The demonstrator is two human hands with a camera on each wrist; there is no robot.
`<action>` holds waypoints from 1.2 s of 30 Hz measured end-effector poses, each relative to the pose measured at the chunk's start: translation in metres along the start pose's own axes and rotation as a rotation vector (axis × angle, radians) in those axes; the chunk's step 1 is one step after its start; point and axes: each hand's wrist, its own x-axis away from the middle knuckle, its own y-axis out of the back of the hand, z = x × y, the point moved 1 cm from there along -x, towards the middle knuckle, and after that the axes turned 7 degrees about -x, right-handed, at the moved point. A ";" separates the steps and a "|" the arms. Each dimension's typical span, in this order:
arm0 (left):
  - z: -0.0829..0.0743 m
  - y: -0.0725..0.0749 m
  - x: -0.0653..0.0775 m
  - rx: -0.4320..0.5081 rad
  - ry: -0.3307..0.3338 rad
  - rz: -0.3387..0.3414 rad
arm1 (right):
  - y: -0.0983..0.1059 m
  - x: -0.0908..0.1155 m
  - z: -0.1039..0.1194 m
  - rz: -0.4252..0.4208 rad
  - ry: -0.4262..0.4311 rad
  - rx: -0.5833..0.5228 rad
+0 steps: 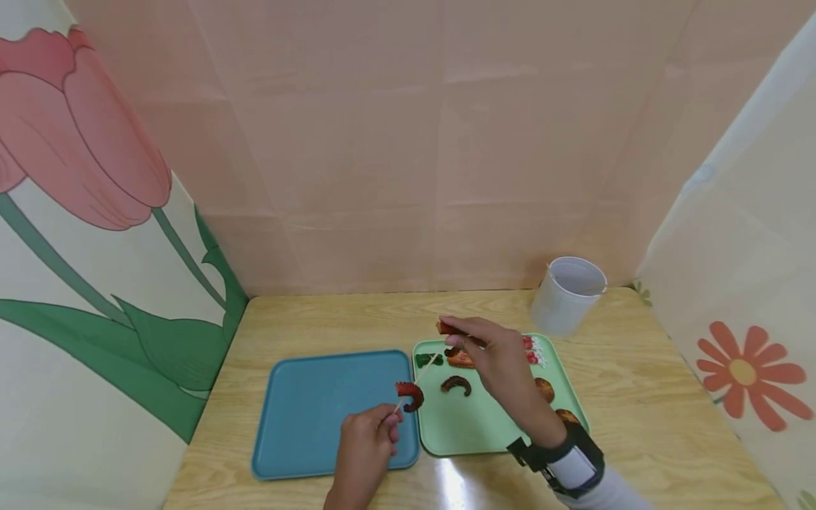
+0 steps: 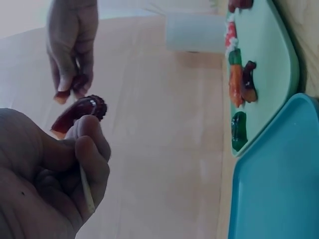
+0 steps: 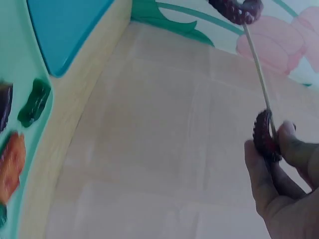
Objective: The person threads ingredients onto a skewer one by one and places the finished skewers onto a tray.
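Note:
My left hand [image 1: 366,443] grips the lower end of a thin wooden skewer [image 3: 257,64], which slants up to the right. Just above those fingers, a dark red curled piece like an octopus tentacle [image 1: 411,397] is threaded on the stick. At the skewer's upper end, my right hand [image 1: 503,368] pinches a second tentacle-like piece [image 3: 265,134] between thumb and fingers, with the stick's tip right at it. Both hands are raised over the trays. Another curled tentacle-like piece [image 1: 456,384] lies on the green tray [image 1: 472,432] below.
A blue tray [image 1: 331,418] sits left of the green one, their edges close together. Along the green tray lie a green piece [image 1: 429,360], an orange piece [image 1: 460,360], red-and-white pieces [image 1: 534,350] and browned round pieces [image 1: 544,389]. A white bucket [image 1: 567,297] stands at back right.

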 end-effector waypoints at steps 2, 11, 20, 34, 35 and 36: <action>0.000 -0.001 -0.001 -0.003 -0.013 -0.019 | -0.004 0.003 0.001 -0.037 0.025 0.005; -0.006 -0.006 -0.006 0.013 -0.025 -0.048 | -0.032 0.024 0.006 0.068 -0.013 -0.087; -0.010 -0.004 -0.009 0.037 0.027 -0.020 | -0.040 0.026 0.004 0.062 0.006 -0.052; 0.005 0.009 -0.006 0.116 0.153 -0.115 | -0.030 0.035 -0.031 0.081 -0.301 -0.125; 0.006 0.010 -0.006 0.125 0.147 -0.127 | -0.030 0.036 -0.039 0.112 -0.336 -0.054; 0.007 0.010 -0.006 0.137 0.138 -0.135 | -0.032 0.037 -0.047 0.149 -0.361 0.038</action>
